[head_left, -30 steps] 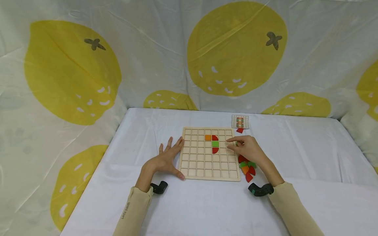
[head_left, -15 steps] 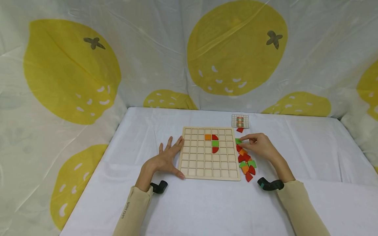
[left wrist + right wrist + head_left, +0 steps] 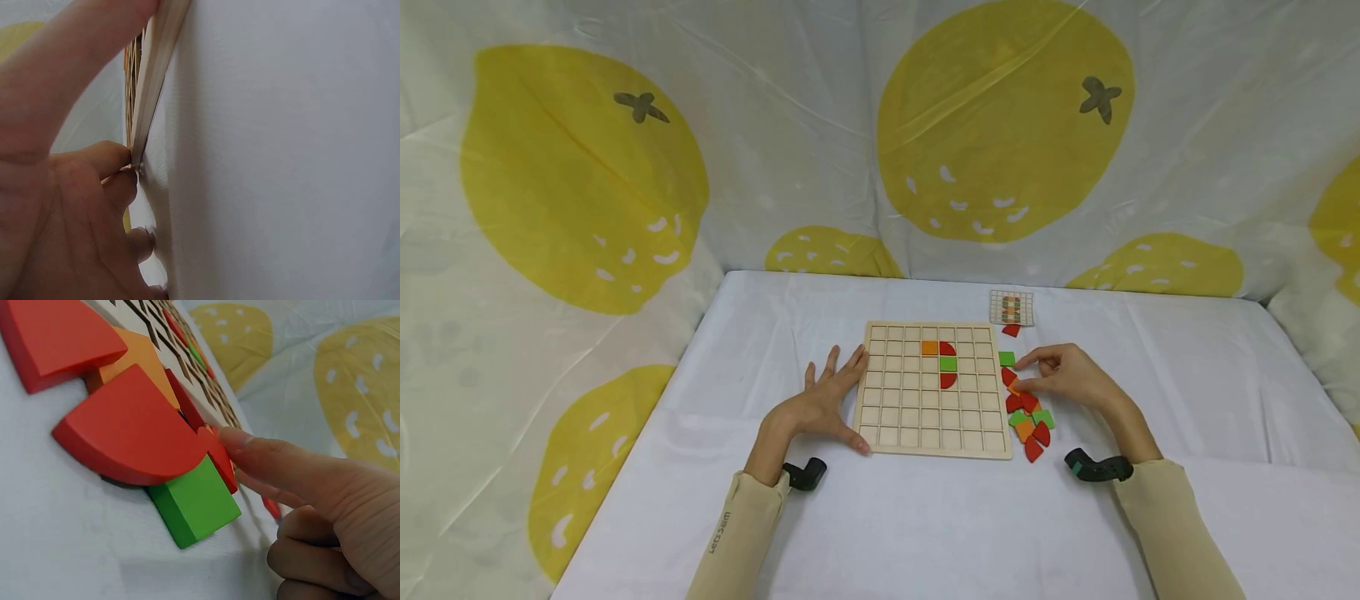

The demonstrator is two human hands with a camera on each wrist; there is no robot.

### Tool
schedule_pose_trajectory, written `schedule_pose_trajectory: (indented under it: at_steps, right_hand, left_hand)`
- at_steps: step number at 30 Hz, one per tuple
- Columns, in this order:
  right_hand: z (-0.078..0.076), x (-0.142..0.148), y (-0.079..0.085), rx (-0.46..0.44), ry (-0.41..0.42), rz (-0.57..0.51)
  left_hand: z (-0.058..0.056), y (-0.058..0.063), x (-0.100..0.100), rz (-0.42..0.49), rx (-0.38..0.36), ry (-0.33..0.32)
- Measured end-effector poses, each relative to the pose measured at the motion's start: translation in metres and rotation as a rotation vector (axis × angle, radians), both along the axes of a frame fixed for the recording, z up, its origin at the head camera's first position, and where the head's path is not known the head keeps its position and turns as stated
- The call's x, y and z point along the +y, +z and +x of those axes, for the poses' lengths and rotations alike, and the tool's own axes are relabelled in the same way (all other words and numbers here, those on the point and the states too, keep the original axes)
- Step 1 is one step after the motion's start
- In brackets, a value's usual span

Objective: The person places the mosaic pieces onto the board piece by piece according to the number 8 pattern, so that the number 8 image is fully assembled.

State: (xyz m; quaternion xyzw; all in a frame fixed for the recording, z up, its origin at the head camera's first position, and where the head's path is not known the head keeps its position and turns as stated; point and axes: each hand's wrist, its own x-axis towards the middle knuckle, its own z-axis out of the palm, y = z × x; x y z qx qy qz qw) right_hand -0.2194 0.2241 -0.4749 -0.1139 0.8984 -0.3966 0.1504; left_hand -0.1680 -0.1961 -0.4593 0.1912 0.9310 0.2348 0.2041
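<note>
A square wooden grid board (image 3: pixel 910 412) lies on the white table. Its cells hold an orange square (image 3: pixel 930 347), a green square (image 3: pixel 948 363) and two red quarter-circles, one being the lower red piece (image 3: pixel 949 381). My left hand (image 3: pixel 816 407) is spread, thumb at the board's near left corner and fingertips along its left edge. Right of the board, my right hand (image 3: pixel 1071 377) hovers at the loose pieces, thumb and index finger apart. The thumb is at an orange piece (image 3: pixel 1013 387); the index tip is beside a loose green square (image 3: pixel 1007 358). Its other fingers are curled.
A small pattern card (image 3: pixel 1011 308) lies beyond the board's far right corner, a red piece (image 3: pixel 1011 331) just below it. Several red, green and orange pieces are heaped along the board's right edge, among them a green block (image 3: pixel 200 503). A lemon-print cloth hangs behind.
My right hand has drawn back from over the board to the loose pieces, then slid slightly nearer, its thumb and index finger parting from the loose green square. The left hand stays put.
</note>
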Motion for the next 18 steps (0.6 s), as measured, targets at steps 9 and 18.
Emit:
schedule_pose_trajectory:
  at_steps: [9,18]
  right_hand:
    - [-0.0007,0.0008,-0.0001,0.047,-0.003,-0.01]
    - [-0.0003,0.0031,-0.0001,0.036,-0.06,0.048]
  left_hand:
    - [0.0001,0.0006,-0.0001,-0.008,-0.003,0.005]
    - [-0.001,0.0002,-0.0002,-0.015,-0.006,0.007]
